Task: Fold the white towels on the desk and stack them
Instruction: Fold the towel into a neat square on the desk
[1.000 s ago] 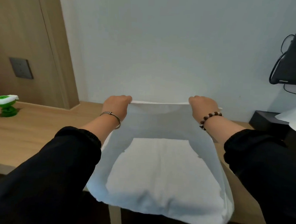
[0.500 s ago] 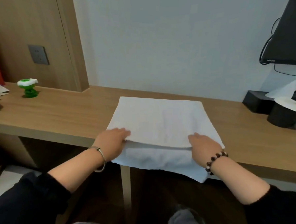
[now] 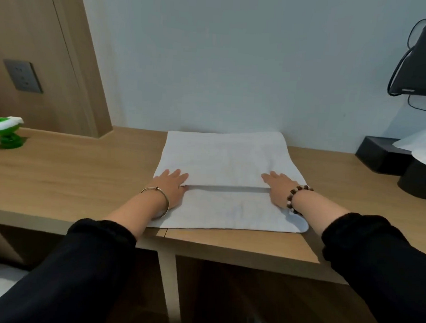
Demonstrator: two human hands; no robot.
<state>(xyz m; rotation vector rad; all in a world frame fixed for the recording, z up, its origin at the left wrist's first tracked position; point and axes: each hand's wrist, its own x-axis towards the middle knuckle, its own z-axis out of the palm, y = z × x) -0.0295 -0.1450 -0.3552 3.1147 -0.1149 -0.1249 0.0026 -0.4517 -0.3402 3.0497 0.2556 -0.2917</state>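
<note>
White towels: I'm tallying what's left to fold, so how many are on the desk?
1 for certain: the white towel lies in two layers on the desk against the wall, left hand and right hand flat on it. The layers could be separate towels.

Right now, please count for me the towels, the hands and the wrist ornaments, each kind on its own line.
white towel: 1
hands: 2, the left hand and the right hand
metal bangle: 1
bead bracelet: 1
Total: 5
</note>
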